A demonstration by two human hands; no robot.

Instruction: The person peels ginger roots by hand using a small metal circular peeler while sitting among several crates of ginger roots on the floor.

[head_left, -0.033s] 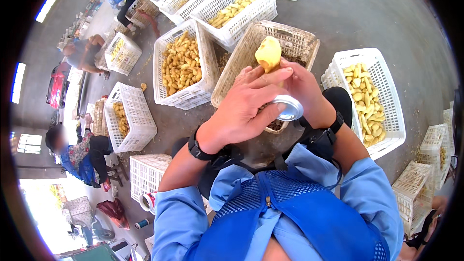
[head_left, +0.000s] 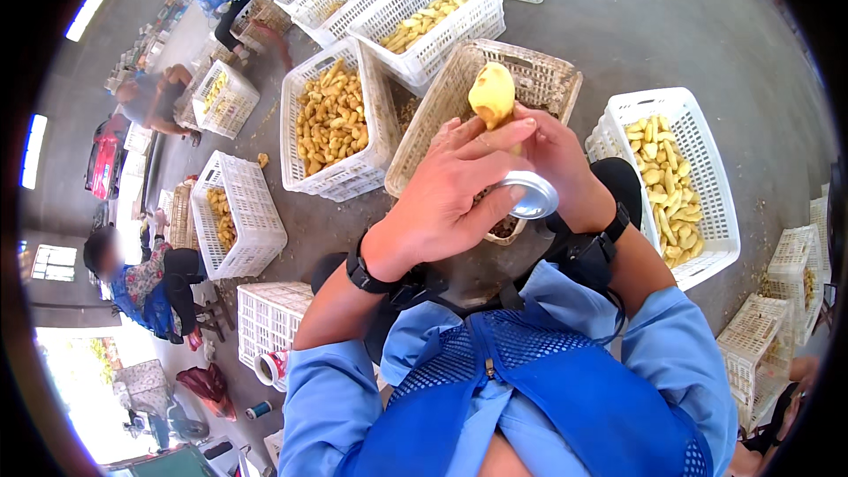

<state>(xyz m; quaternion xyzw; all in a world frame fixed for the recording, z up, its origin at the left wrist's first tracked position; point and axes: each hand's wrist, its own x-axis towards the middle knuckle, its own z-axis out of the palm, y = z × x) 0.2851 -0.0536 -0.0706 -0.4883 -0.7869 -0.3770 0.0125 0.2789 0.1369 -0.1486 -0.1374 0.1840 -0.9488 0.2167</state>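
Observation:
My left hand (head_left: 450,194) is closed, its thumb on a round silver metal lid-like object (head_left: 533,203) and its fingers reaching across to a pale yellow peeled piece of ginger (head_left: 491,91). My right hand (head_left: 562,172) is closed around the ginger from the right, its lower part partly hidden by the metal object. Both hands are over a dirty cream plastic crate (head_left: 415,141) with dark scraps in its bottom.
A white crate of peeled ginger (head_left: 715,194) stands right; crates of browner ginger (head_left: 331,119) and pale ginger (head_left: 424,22) stand left and ahead. Co-workers (head_left: 146,300) sit among crates along the left. Stacked crates (head_left: 751,344) are at lower right.
The ginger has shifted very slightly right and my fingers with it; otherwise the scene looks the same.

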